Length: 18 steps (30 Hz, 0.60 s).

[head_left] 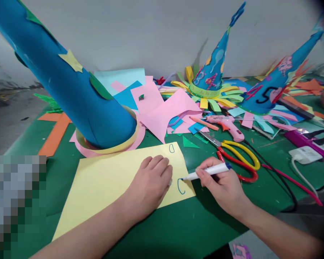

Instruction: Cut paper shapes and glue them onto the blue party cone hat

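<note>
My right hand (221, 183) grips a white marker (210, 170) with a dark blue end. Its tip touches a yellow paper sheet (108, 187) at the top of a blue curved line (180, 186) shaped like a C. Farther up that sheet is a small blue D-like outline (172, 148). My left hand (152, 180) lies on the sheet with its fingers curled; its palm side is hidden. Just behind the paper leans a tall blue paper cone hat (108, 122) with a yellow and pink brim and green and yellow cutouts.
Scissors (226, 151) with red and yellow handles lie beyond my right hand, near a pink glue gun (228, 126). Two decorated blue cone hats (214, 68) stand farther back. Pink paper (175, 104), scraps and a purple power strip (307, 140) with cords cover the green table (162, 233).
</note>
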{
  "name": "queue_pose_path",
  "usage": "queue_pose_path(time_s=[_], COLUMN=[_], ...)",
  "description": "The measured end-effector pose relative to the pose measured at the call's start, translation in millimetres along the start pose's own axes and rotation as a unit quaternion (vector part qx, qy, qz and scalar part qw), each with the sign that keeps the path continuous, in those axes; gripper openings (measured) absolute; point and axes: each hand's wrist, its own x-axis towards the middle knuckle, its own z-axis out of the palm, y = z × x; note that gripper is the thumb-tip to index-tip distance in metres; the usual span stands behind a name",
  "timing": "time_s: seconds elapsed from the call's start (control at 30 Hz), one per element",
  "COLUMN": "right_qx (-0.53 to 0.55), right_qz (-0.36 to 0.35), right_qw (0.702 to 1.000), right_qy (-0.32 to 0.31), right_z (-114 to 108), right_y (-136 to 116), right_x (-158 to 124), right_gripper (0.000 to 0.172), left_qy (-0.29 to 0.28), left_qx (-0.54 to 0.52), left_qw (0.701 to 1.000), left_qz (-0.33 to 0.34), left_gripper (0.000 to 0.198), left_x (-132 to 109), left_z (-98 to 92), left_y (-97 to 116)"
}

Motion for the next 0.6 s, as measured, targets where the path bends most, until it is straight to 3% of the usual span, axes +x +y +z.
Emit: queue_pose_path(time_s=[0.6], right_qx=[0.010], right_qz=[0.020], right_qw=[1.000], right_qy=[-0.013], right_z=[0.2], right_y=[2.7], right_x=[-0.7], right_gripper=[0.018], left_qy=[-0.001], left_qx=[0.002], left_qw=[1.000], left_qz=[0.001], left_gripper=[0.025], left_x=[0.0], left_z=[1.1], left_y=[0.3])
